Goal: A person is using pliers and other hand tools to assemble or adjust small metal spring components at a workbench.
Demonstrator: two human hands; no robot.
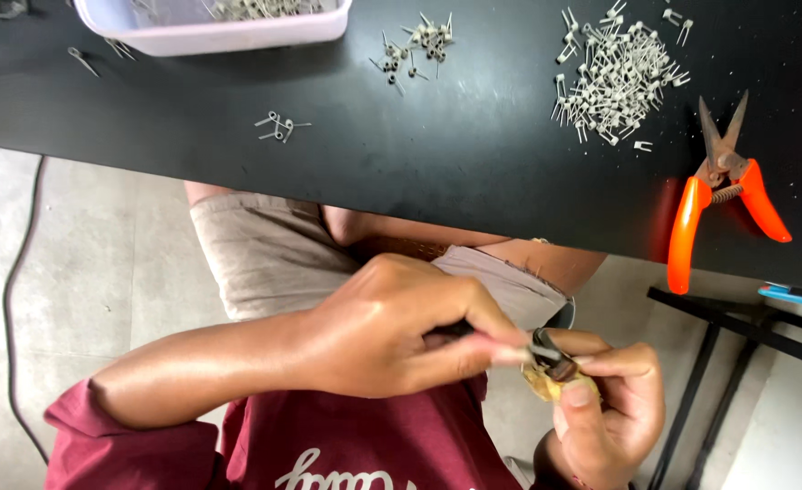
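My left hand (392,331) reaches in from the left over my lap and is closed around a thin dark tool (519,349) with a pale tip. The tip touches a small yellowish piece (551,381) with a dark part on top. My right hand (605,413), low at the right, pinches that piece between thumb and fingers. Both hands meet below the table's near edge, above my maroon shirt and beige shorts.
On the black table (474,163) lie orange-handled snips (723,195), a large heap of small metal wire pieces (619,77), a smaller heap (415,45), a few loose ones (278,127) and a pale tray (220,27). A black frame (737,336) stands at the right, a cable (15,272) on the floor.
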